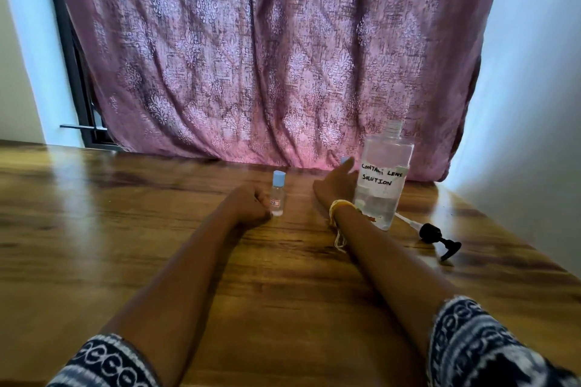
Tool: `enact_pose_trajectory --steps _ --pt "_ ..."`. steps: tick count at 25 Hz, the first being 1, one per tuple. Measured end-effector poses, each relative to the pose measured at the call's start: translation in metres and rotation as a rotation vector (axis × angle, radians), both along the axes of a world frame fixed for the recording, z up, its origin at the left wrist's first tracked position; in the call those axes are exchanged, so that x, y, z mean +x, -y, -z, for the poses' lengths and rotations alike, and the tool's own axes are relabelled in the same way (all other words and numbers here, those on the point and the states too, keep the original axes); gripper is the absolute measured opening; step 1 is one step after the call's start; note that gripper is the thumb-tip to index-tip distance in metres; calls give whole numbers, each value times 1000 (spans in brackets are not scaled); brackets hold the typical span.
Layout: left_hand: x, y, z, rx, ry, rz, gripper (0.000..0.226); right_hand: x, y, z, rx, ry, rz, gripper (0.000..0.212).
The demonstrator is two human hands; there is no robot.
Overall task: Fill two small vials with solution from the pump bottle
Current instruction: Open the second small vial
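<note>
While the left hand (251, 203) is curling its fingers around a capped vial (278, 195) standing on the wooden table (125, 229), the right hand (338, 184) is reaching, fingers loosely extended, toward a second vial's blue cap (345, 160). Just beside that hand the open bottle (383, 179) is standing, its black pump (437, 237) lying on the table to its right.

Two bare forearms reach forward side by side. The left hand (251, 203) rests knuckles-up with fingers curled under. The right hand (336, 184) extends farther, fingers straighter, wrist tilted.
</note>
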State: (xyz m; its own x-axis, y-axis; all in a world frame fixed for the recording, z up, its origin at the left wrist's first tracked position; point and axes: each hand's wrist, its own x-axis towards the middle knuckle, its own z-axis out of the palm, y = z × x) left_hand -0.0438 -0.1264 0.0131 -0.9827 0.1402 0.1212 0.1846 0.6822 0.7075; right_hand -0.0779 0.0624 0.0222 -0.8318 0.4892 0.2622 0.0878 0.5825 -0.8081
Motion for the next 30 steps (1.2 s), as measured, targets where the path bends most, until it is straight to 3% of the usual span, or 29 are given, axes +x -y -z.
enact_pose_trajectory --steps 3,7,11,15,20,23,26,30 --pt "-2 0 1 -24 15 -6 18 -28 -3 -2 -108 -27 140 75" --pt "-5 0 2 -101 17 -18 17 -48 -5 9 -62 -93 237 32" --pt "7 -4 -9 -252 17 -47 23 -40 -5 13 -67 -65 50 42" --pt "20 -14 -19 -217 112 106 22 5 -3 9 -78 -4 -253 16" --pt "28 -26 -19 -113 105 257 22 67 -27 19 -98 -16 -510 36" --pt "31 -34 -19 88 85 322 18 93 -44 17 -90 -24 -685 43" --pt "34 -44 -17 251 12 311 20 95 -47 12 -56 -18 -722 43" --pt "33 -52 -11 286 -142 326 34 93 -45 11 -106 23 -767 46"
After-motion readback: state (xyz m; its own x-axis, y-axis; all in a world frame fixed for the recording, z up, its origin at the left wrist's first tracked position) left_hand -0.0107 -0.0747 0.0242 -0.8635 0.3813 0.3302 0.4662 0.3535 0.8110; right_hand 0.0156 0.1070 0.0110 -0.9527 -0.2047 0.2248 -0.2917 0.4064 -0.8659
